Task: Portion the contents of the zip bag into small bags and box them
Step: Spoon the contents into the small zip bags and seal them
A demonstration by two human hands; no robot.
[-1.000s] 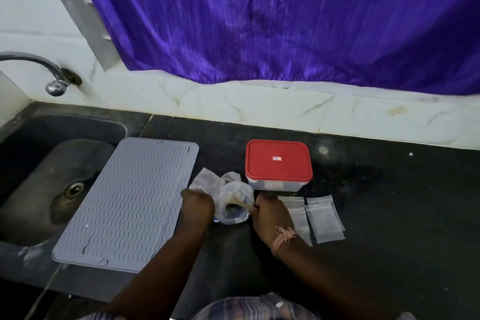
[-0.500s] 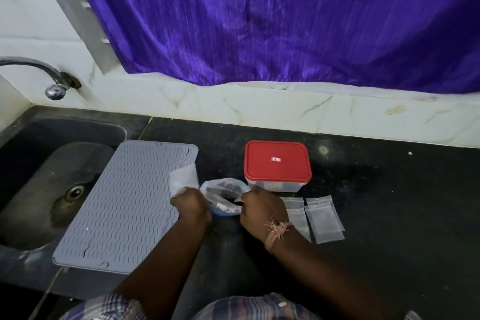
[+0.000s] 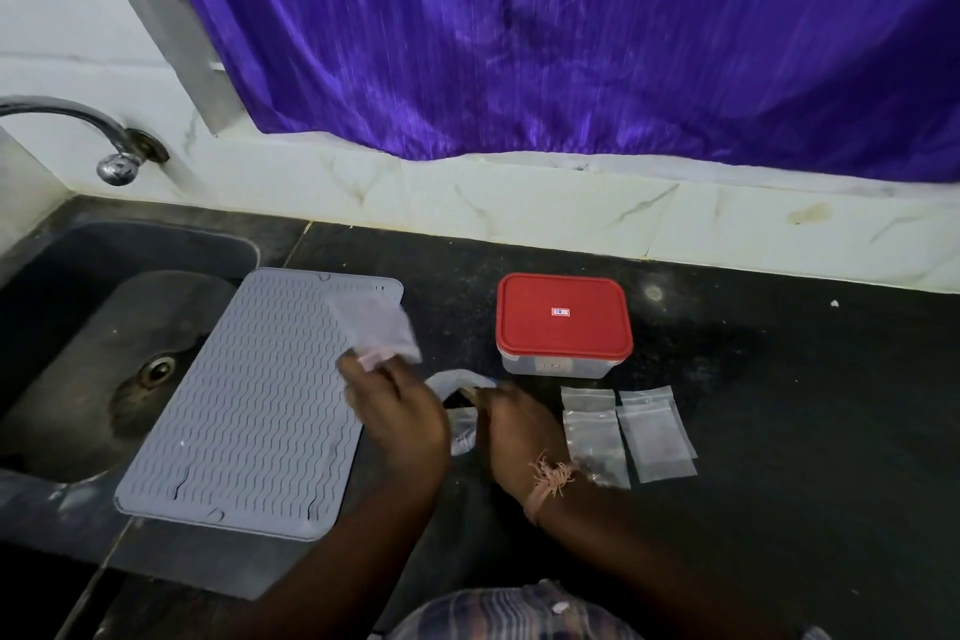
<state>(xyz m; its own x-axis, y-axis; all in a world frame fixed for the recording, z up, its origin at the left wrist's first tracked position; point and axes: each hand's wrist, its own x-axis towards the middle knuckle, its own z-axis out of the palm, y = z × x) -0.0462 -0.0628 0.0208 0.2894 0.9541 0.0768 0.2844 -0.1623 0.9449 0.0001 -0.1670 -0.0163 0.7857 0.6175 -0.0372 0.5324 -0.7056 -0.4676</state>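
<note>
My left hand (image 3: pixel 397 413) pinches a small clear bag (image 3: pixel 375 329) that sticks up over the grey mat's right edge. Between my hands sits the open zip bag (image 3: pixel 460 408) with dark contents; its mouth gapes upward. My right hand (image 3: pixel 519 426) grips the zip bag's right rim, and something thin and pale shows at its fingertips. Two flat small clear bags (image 3: pixel 592 431) (image 3: pixel 655 431) lie on the black counter to the right of my right hand. A clear box with a red lid (image 3: pixel 563 314) stands shut behind them.
A grey ribbed mat (image 3: pixel 249 411) lies partly over the dark sink (image 3: pixel 78 327) at the left. A metal tap (image 3: pixel 111 161) juts from the white wall. A purple curtain (image 3: pixel 571 31) hangs behind. The black counter (image 3: pixel 805 405) stretches out to the right.
My left hand has lifted the small clear bag away from the zip bag, up and left over the mat. My right hand stays at the zip bag's rim.
</note>
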